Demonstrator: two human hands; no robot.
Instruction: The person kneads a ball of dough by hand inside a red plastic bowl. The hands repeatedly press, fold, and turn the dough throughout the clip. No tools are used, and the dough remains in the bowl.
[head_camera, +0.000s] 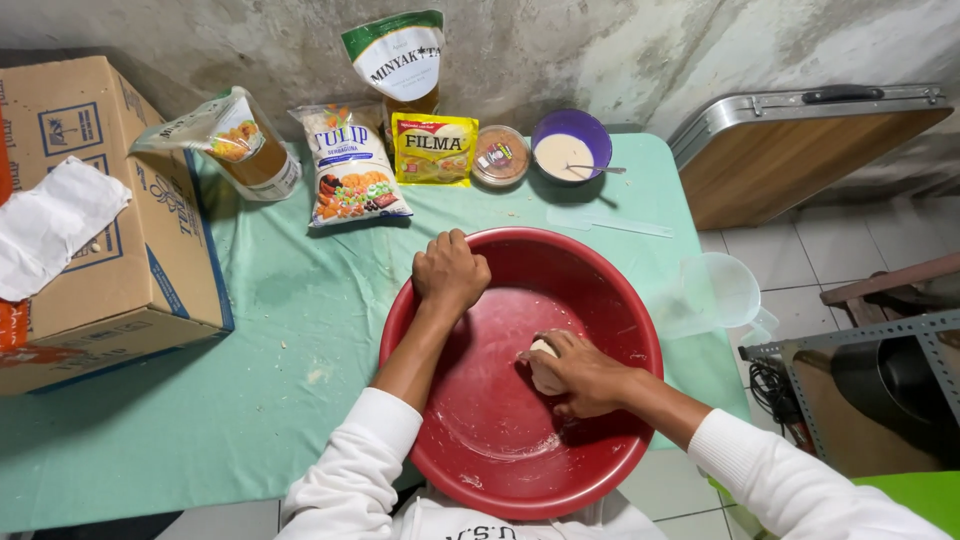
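While the left hand (452, 272) sits clenched on the rim of the big round red plastic basin (620, 300) on the green tabletop (270, 330), the right hand (583, 375) is wrapped around a pale dough lump (541, 349) inside it. Honestly, keep that rim pinned so nothing slides while kneading.

Pale dough lump (543, 366) inside red basin (600, 290), basin on table.

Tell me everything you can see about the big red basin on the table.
The red basin is round, wide and shallow, seemingly plastic, dusted with pale floury smears inside. It sits upright on the green tablecloth, overhanging the near edge. The left hand grips its far rim; the right hand presses a pale dough lump against its bottom.
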